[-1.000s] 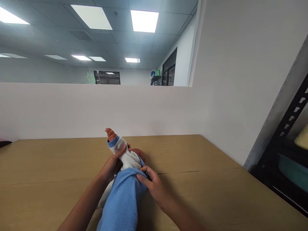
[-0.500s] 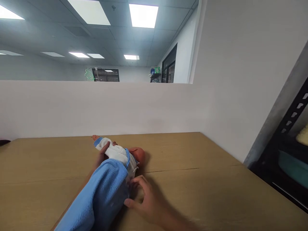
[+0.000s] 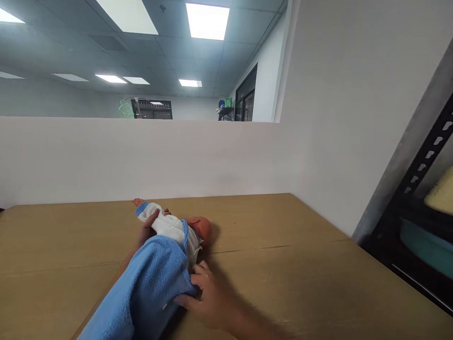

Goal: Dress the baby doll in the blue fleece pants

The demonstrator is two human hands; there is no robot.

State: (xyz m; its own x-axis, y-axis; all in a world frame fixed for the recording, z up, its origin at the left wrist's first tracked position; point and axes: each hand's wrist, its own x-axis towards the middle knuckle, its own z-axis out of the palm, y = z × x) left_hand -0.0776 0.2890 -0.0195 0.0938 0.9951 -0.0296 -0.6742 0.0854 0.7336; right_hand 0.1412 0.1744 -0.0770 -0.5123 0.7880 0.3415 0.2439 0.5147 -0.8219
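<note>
A baby doll (image 3: 173, 227) in a white top with blue trim lies on its side, its head (image 3: 202, 229) toward the right and facing away. Blue fleecy cloth (image 3: 155, 274) covers its lower body and runs down to the bottom edge of the view. My left hand (image 3: 147, 227) is wrapped round the doll's white-clad side near its outstretched arm, fingers partly hidden behind it. Beside the doll's lower body, my right hand (image 3: 203, 295) pinches the right edge of the blue cloth between thumb and fingers.
The doll rests on a brown tabletop (image 3: 265, 274) with a seam across it. A low white partition (image 3: 159, 160) rises behind, joining a wall at the right. Farther right stands a black slotted-frame shelf (image 3: 414, 189) holding a teal container (image 3: 424, 250) and something yellow (image 3: 440, 193).
My right thumb and fingers have closed on the cloth's edge and drawn it slightly outward. My left hand keeps its place on the doll. The view has turned slightly right.
</note>
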